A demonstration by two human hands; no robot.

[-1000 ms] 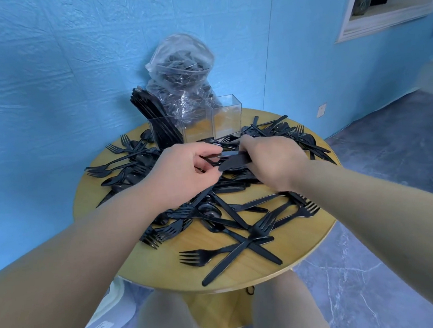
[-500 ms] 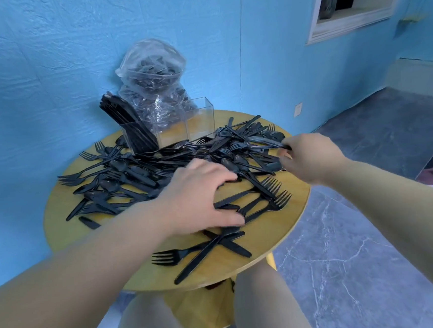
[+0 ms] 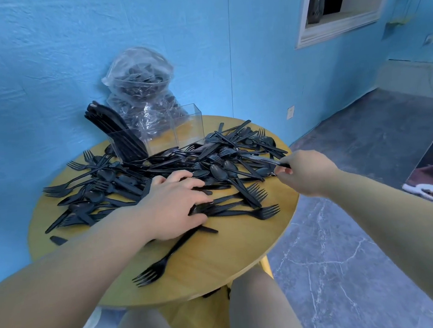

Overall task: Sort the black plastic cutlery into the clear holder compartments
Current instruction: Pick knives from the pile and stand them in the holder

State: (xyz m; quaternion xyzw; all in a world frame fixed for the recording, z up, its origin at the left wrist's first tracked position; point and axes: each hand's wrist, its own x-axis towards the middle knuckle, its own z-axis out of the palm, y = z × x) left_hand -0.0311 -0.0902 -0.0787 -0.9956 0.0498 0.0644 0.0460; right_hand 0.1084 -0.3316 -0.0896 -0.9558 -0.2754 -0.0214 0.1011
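Right hand pinching knife near table edge, left hand flat on pile

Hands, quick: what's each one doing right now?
Left hand: open, fingers spread flat on the cutlery pile, gripping nothing.
Right hand: pinched shut on a black knife at the pile's right edge.

Black plastic cutlery, forks, spoons and knives, lies tangled across the frame's middle; my clear holder stands upright behind it, knives leaning in its left compartment, other compartments empty
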